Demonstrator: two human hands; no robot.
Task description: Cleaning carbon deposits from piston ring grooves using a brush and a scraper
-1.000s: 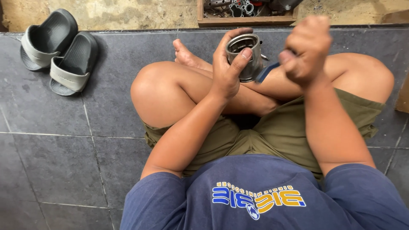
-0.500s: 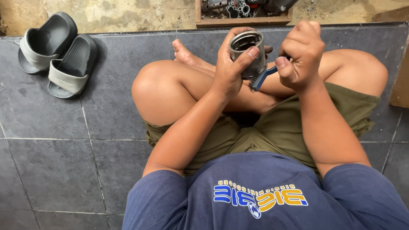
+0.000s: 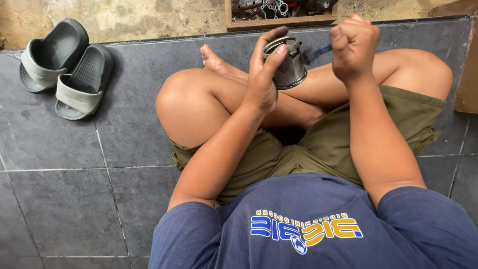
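We hold a grey metal cylinder (image 3: 288, 64), piston-like and open at the top, in our left hand (image 3: 261, 79), fingers wrapped around its wall. Our right hand (image 3: 353, 47) is a closed fist beside it, gripping a blue-handled tool (image 3: 321, 50) whose tip is hidden. By our judgement the work on the part is under way, not finished. Beyond the hands sits a wooden tray (image 3: 279, 21) of metal parts; far left, two sandals (image 3: 62, 67).

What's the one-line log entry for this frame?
left hand: holds metal cylinder | right hand: fisted on blue-handled tool | seated cross-legged, tile floor | sandals left
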